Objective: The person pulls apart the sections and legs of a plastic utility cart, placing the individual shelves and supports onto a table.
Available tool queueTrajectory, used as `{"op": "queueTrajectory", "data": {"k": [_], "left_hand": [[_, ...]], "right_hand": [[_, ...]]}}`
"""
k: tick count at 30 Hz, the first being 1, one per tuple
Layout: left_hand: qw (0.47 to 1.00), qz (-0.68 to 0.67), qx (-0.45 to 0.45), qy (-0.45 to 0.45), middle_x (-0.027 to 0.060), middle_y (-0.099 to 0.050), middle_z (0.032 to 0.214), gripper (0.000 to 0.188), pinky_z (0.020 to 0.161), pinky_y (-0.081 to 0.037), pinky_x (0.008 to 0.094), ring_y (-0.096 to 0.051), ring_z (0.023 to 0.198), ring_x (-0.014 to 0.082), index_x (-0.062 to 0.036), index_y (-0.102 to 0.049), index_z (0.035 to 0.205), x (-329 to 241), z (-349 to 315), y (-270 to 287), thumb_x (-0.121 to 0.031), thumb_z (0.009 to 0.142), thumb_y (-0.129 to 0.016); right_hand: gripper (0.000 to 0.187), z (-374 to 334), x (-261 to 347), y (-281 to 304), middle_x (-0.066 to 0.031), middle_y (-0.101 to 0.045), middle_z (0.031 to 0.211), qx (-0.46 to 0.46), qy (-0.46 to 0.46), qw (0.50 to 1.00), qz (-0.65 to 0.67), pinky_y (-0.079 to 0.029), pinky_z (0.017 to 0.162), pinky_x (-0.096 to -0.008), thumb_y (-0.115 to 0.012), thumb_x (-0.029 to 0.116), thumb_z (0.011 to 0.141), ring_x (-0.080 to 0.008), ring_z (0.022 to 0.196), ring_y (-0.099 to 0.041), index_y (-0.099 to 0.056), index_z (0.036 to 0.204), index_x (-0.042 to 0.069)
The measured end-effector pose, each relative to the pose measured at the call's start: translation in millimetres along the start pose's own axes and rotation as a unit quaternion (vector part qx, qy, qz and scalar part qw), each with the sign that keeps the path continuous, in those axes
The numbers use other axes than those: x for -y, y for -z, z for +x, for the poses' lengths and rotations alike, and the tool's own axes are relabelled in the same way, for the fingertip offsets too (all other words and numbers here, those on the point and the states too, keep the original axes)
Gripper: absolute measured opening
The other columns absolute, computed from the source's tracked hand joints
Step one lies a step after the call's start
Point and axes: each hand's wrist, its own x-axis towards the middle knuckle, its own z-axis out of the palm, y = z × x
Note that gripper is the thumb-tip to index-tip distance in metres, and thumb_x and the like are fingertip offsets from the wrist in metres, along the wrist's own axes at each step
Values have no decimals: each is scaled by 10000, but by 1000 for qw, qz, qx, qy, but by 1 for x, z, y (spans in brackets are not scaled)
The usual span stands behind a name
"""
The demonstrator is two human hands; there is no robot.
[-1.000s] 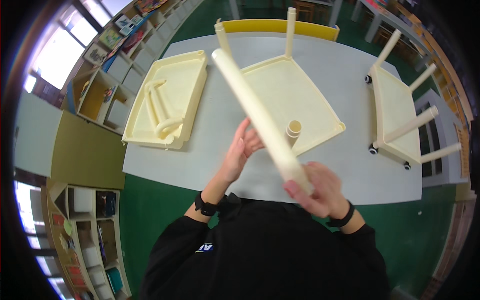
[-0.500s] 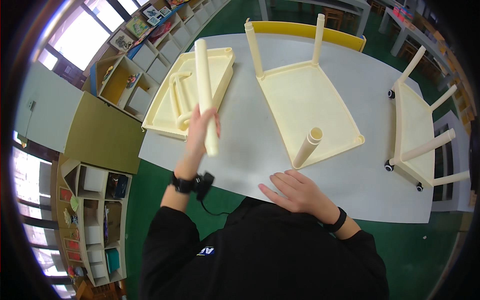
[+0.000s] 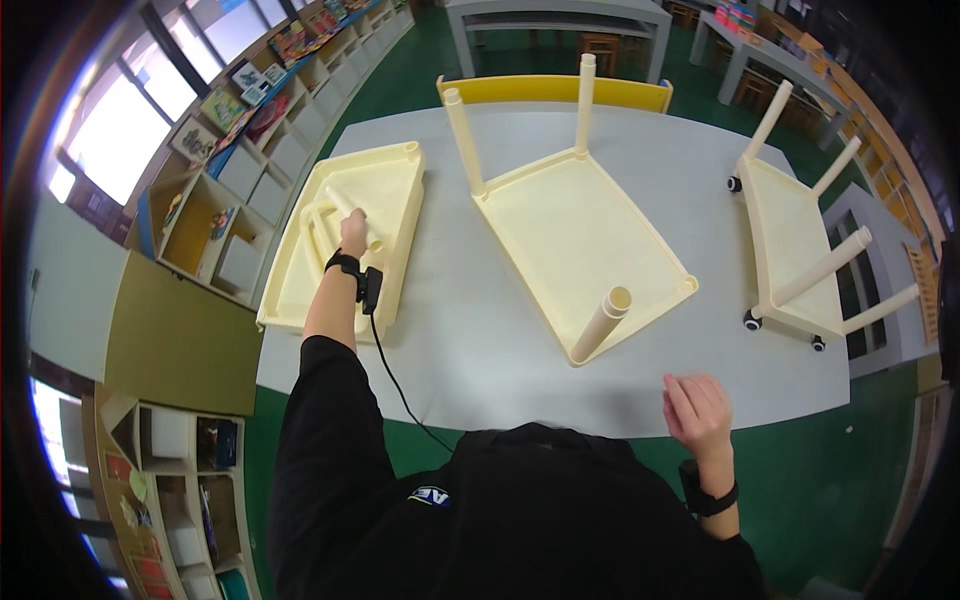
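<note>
My left hand (image 3: 353, 232) is closed round a cream plastic tube (image 3: 342, 198), low over the cream tray (image 3: 400, 180) on the table's left side. Whether the tube rests on the tray cannot be told. Beside it in the tray lies a cream bent-tube handle (image 3: 318, 235), partly hidden by my hand and arm. In the middle a second shelf tray (image 3: 590, 230) has three upright legs, among them the near leg (image 3: 601, 325); its right corner has a bare socket. My right hand (image 3: 698, 412) hangs at the table's near edge, fingers curled, with nothing visible in it.
At the right of the grey table (image 3: 470, 370) stands a cream shelf section (image 3: 800, 250) with legs and black casters. A yellow chair back (image 3: 555, 90) rises behind the table. Shelves (image 3: 245, 170) with pictures and bins line the left. A cable (image 3: 400, 395) trails from my left wrist.
My left hand has carried the tube down and left into the tray, tilting it. My right hand has moved right, away from the middle shelf tray, and its fingers have curled. The view has shifted.
</note>
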Motion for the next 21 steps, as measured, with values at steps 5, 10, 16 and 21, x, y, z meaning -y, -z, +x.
{"op": "queueTrajectory", "data": {"k": [5,10,16,21], "left_hand": [[999,24,18,-31,212,-461,1123,710,836,-393,391,-485,965,301,-39,-115,1342,9,7,-25,-178,749,-481],[997,18,71,9,205,-407,1205,600,803,-399,474,-438,1034,324,-203,-157,1349,14,32,-29,-204,817,-434],[980,-113,150,67,169,-259,1328,773,826,-387,514,-330,1151,348,-242,-82,1362,4,41,-45,-211,763,-569],[994,-27,98,41,149,-356,1274,691,816,-410,435,-374,1131,277,-108,-279,1323,11,58,-32,-255,733,-608]], "right_hand": [[299,-31,4,23,-99,-537,755,35,-102,988,-112,-451,593,-339,-571,-51,611,-250,681,-543,-586,908,-25],[292,-51,12,33,-104,-542,777,45,-163,973,-156,-445,614,-356,-580,-49,618,-261,700,-543,-585,909,-21],[255,-38,18,32,-105,-550,835,80,-226,957,-163,-440,645,-353,-596,-25,659,-266,754,-538,-578,912,-13],[217,-26,6,13,-101,-571,857,84,-256,960,-80,-447,665,-346,-604,13,689,-272,770,-549,-585,906,14]]}}
